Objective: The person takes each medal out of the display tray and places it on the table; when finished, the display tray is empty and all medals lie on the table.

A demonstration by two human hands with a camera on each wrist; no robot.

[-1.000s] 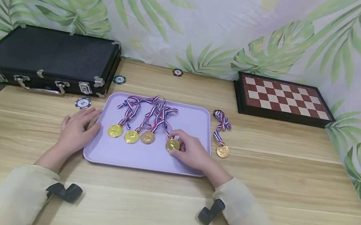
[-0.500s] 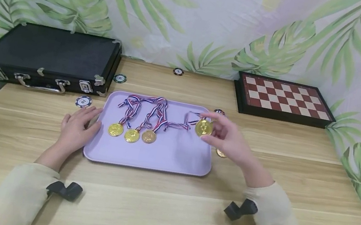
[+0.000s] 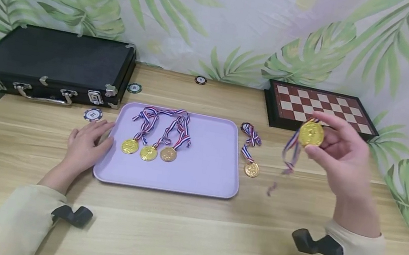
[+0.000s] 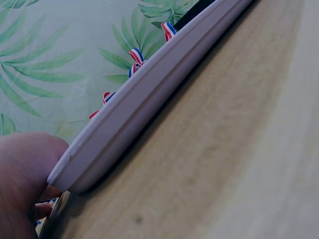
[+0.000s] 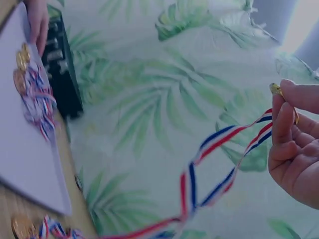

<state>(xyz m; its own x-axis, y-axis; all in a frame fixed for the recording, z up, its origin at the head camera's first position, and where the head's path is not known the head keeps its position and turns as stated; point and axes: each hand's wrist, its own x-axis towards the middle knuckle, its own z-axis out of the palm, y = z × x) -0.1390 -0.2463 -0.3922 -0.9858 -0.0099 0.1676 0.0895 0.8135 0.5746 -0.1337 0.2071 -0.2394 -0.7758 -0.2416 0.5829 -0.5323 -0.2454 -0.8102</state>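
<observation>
Raised over the table to the right of the tray, my right hand (image 3: 348, 165) pinches a gold medal (image 3: 311, 133) between thumb and fingers. Its red, white and blue ribbon (image 5: 219, 139) dangles below and to the left. My left hand (image 3: 85, 146) rests at the left edge of the lilac tray (image 3: 195, 180), fingers fairly straight, thumb touching the rim. On the tray lie two gold medals (image 3: 148, 153) and a bronze-coloured medal (image 3: 168, 154) in a row, their striped ribbons bunched behind them. Another bronze-coloured medal (image 3: 251, 169) with its ribbon lies on the table just right of the tray.
A black case (image 3: 55, 62) stands at the back left. A red and white checkerboard box (image 3: 321, 111) sits at the back right. Poker chips lie about: a blue one (image 3: 93, 114) by the case, a green one (image 3: 134, 88) and a black one (image 3: 201, 80) behind.
My right hand has lifted the gold medal off the tray's right part and carried it right and up, its ribbon trailing clear of the others. The left hand stays put.
</observation>
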